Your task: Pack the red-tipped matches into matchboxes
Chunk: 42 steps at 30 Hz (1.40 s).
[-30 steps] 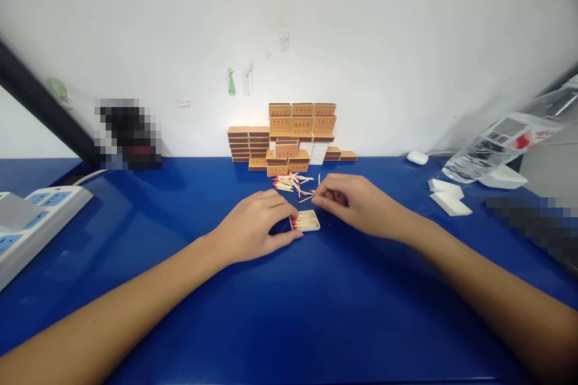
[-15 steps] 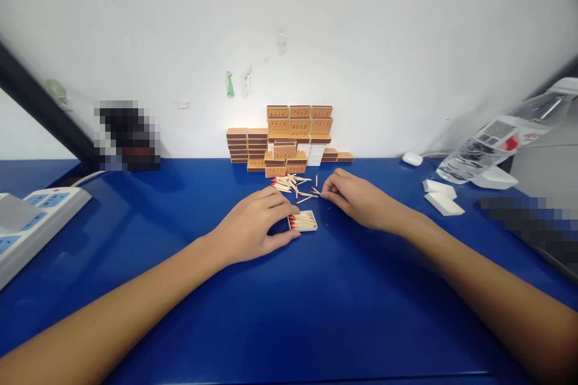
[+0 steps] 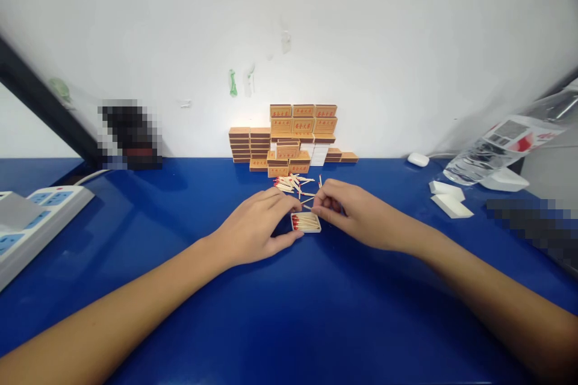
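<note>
A small white matchbox tray (image 3: 307, 222) with red-tipped matches lying in it rests on the blue table (image 3: 289, 313). My left hand (image 3: 255, 225) curls around the tray's left end, thumb and fingers gripping it. My right hand (image 3: 350, 210) is at the tray's far right corner, its fingers pinched on a match (image 3: 307, 207) held just above the tray. Loose matches (image 3: 295, 183) lie scattered behind the tray.
Stacks of orange matchboxes (image 3: 293, 138) stand against the white wall. A power strip (image 3: 31, 216) lies at the left edge. White box sleeves (image 3: 449, 201), an earbud case (image 3: 418, 159) and a plastic bottle (image 3: 501, 144) sit to the right.
My right hand reached back to the loose matches, then returned to the tray with a match pinched in its fingers. The left hand stayed on the tray.
</note>
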### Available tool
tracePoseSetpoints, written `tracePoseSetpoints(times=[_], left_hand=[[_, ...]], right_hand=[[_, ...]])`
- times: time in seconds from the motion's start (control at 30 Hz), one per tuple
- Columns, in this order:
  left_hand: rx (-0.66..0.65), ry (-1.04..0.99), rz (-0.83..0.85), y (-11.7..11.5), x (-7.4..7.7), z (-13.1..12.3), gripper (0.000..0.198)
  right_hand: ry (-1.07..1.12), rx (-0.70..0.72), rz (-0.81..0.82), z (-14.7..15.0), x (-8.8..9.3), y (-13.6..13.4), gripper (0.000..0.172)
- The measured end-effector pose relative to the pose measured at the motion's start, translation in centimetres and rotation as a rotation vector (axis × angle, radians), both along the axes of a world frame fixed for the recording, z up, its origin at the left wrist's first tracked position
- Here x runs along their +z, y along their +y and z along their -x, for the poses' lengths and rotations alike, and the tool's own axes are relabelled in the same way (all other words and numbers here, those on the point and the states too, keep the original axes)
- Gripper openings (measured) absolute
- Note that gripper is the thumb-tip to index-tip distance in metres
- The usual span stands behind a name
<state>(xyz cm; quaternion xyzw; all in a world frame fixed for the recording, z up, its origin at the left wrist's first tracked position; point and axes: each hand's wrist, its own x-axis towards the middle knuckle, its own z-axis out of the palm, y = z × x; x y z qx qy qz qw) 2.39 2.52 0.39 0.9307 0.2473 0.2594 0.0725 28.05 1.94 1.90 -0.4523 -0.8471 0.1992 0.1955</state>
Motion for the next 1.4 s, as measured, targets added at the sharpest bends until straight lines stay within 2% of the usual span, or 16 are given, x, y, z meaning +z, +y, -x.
tracePoseSetpoints(times=[0.1, 0.27, 0.37, 0.43, 0.57, 0.67, 0.8, 0.9, 1.0, 1.07, 1.2, 1.3, 1.4], left_hand=[[0.059, 0.002, 0.034, 0.0, 0.1, 0.1, 0.031], [-0.046, 0.033, 0.010, 0.3, -0.3, 0.1, 0.025], [-0.072, 0.013, -0.010, 0.4, -0.4, 0.1, 0.019], [-0.068, 0.011, -0.011, 0.4, -0.3, 0.0, 0.021], [-0.059, 0.013, 0.004, 0.3, -0.2, 0.0, 0.021], [-0.057, 0.030, 0.003, 0.3, -0.2, 0.0, 0.022], [-0.045, 0.055, 0.008, 0.2, -0.3, 0.0, 0.026], [0.010, 0.050, 0.043, 0.2, -0.2, 0.1, 0.033], [0.001, 0.036, 0.062, 0.2, -0.1, 0.1, 0.020], [-0.023, 0.029, 0.059, 0.3, -0.1, 0.1, 0.014], [0.003, 0.031, 0.041, 0.3, -0.3, 0.1, 0.021], [0.030, 0.027, 0.056, 0.2, -0.4, 0.1, 0.026], [0.047, 0.030, 0.074, 0.2, -0.3, 0.1, 0.028]], right_hand=[[-0.077, 0.053, -0.065, 0.8, 0.0, -0.7, 0.015], [-0.119, 0.029, -0.190, 1.1, -0.1, -1.1, 0.015], [-0.095, -0.042, -0.271, 0.4, 0.0, -0.4, 0.012], [-0.093, -0.157, -0.305, -0.2, -0.1, 0.3, 0.012], [-0.121, -0.391, -0.196, -0.9, -0.9, 1.8, 0.018], [-0.111, -0.446, -0.118, -0.6, -1.6, 2.5, 0.023], [-0.110, -0.478, -0.089, -0.4, -1.9, 2.8, 0.019], [-0.132, -0.458, -0.027, -0.9, -1.5, 2.9, 0.016], [-0.164, -0.429, 0.014, -1.6, -1.0, 2.8, 0.018], [-0.150, -0.397, -0.024, -1.9, -0.7, 2.6, 0.019], [-0.018, -0.184, -0.113, -1.5, -0.1, 1.8, 0.019], [0.008, -0.017, -0.069, -0.7, 0.2, 0.7, 0.019], [-0.052, 0.068, -0.034, 0.2, 0.3, -0.4, 0.017]])
